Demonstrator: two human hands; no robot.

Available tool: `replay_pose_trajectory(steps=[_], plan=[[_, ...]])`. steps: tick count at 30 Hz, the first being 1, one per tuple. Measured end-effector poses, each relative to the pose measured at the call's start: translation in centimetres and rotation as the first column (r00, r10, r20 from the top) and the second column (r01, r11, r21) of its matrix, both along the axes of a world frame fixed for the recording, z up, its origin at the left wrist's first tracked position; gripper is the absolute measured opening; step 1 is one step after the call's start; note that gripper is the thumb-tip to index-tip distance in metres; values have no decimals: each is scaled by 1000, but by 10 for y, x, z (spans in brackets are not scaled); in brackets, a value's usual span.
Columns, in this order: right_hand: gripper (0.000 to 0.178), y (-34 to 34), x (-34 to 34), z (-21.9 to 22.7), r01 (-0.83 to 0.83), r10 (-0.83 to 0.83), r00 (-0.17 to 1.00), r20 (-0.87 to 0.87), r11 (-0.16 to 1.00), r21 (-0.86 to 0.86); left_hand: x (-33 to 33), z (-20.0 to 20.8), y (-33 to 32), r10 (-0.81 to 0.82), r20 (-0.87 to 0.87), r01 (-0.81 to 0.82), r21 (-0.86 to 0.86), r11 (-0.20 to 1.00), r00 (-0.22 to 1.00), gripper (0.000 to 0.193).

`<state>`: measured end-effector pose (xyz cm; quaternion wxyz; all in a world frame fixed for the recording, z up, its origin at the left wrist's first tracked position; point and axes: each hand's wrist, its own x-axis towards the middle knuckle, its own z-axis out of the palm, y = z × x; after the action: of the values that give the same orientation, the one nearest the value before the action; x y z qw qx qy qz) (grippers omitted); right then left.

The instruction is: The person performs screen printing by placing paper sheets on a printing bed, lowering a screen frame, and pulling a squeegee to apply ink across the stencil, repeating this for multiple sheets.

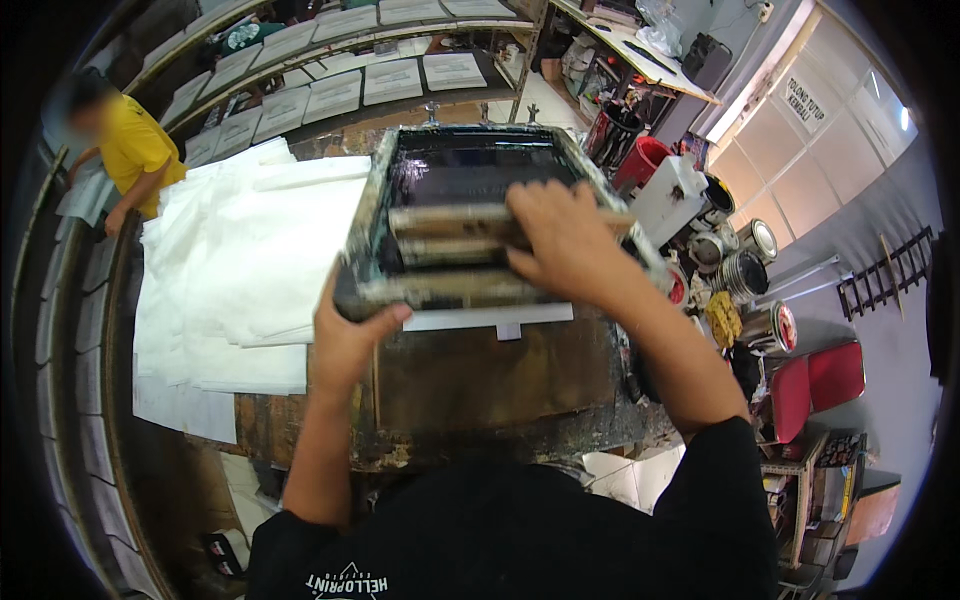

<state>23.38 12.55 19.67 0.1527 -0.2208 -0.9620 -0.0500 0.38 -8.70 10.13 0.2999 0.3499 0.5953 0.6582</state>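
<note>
My left hand [348,345] grips the near left corner of a screen-printing frame [470,291], with the thumb lying along its front edge. The frame has ink-stained rails and dark, shiny mesh [480,165]. Across the near part of the mesh lies a wooden-handled squeegee [445,220], and my right hand [565,240] is closed over its right half. A second wooden bar runs just in front of it; I cannot tell if it belongs to the same tool. A strip of white sheet [455,319] shows under the frame's front edge, on a brown board [490,375].
A heap of white sheets [240,260] covers the table left of the frame. Drying racks [340,65] with printed sheets stand behind, and a person in yellow [140,150] is at the left. Paint cans [740,272], a white jerrycan [665,205] and a red chair [835,375] stand right.
</note>
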Motion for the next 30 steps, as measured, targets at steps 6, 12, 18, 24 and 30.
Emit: replay_pose_trajectory(steps=[6, 12, 18, 24, 30], plan=[[53, 36, -17, -92, 10, -11, 999, -34, 1000, -23, 15, -84, -27, 64, -457, -163, -181, 970, 887, 120], [40, 160, -103, -141, 124, -78, 973, -217, 970, 208, 2, -121, -35, 45, -848, -305, -140, 942, 528, 138], [37, 195, -134, -171, 179, -154, 981, -119, 953, 243, 5, -117, -36, 2, -824, -294, -200, 935, 567, 138], [36, 124, -86, -165, 184, -184, 983, -19, 963, 197, 5, -116, -35, 1, -813, -285, -203, 937, 583, 132], [39, -13, -4, -128, 107, -109, 992, 66, 994, 36, 7, -116, -33, 60, -811, -276, -128, 952, 582, 128]])
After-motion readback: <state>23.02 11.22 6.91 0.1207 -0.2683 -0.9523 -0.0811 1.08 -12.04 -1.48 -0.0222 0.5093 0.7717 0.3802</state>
